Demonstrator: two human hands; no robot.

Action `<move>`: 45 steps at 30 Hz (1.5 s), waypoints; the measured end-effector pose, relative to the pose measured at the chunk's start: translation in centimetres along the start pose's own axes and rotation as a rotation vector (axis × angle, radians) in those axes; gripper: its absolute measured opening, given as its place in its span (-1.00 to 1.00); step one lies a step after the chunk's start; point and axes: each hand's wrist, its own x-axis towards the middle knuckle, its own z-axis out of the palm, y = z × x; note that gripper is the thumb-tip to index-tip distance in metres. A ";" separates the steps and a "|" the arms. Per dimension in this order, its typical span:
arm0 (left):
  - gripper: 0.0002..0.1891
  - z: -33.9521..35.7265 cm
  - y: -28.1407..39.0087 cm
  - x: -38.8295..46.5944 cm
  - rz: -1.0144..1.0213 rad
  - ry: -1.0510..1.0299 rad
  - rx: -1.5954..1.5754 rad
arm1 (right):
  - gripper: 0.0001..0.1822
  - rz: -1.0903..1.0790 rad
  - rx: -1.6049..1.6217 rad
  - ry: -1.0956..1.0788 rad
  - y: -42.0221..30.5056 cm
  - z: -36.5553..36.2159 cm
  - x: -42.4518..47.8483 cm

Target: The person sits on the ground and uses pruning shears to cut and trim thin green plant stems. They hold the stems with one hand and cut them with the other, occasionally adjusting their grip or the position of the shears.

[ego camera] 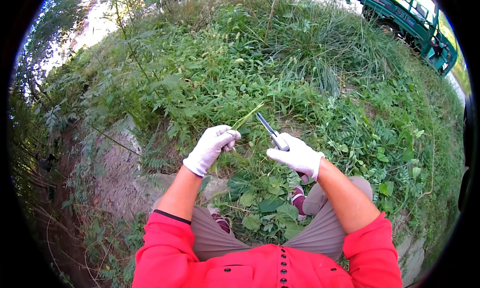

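Note:
My left hand [214,147], in a white knit glove, is closed on a small bunch of green grass stems [245,118]; their ends point up and to the right, and some blades hang below the fist. To its right, my right hand [296,155], gloved the same way, grips a pair of garden shears [270,129] with a grey body and narrow blades. The blades point up and left, close to the stem ends but apart from them. Whether the blades are parted is hard to tell. The shears' handles are mostly hidden in the right glove.
Low weeds [225,70] and a clump of long grass [322,55] cover the slope ahead. A rock [215,188] lies by my feet, and bare soil [116,175] drops off at left. Top right stands a green cargo vehicle [405,18]. Broad leaves [287,213] lie between my shoes.

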 end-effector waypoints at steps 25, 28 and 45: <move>-0.75 1.7 -0.1 -0.1 -0.025 -0.120 0.098 | -0.47 -0.013 -0.044 -0.028 -0.2 0.9 1.0; -0.75 1.6 -0.2 0.1 -0.025 -0.121 0.106 | -0.66 0.015 0.026 -0.041 -0.3 1.3 1.1; -0.75 0.5 -0.8 0.5 -0.019 -0.048 0.014 | -0.48 0.026 -0.144 -0.095 -0.9 1.1 -0.1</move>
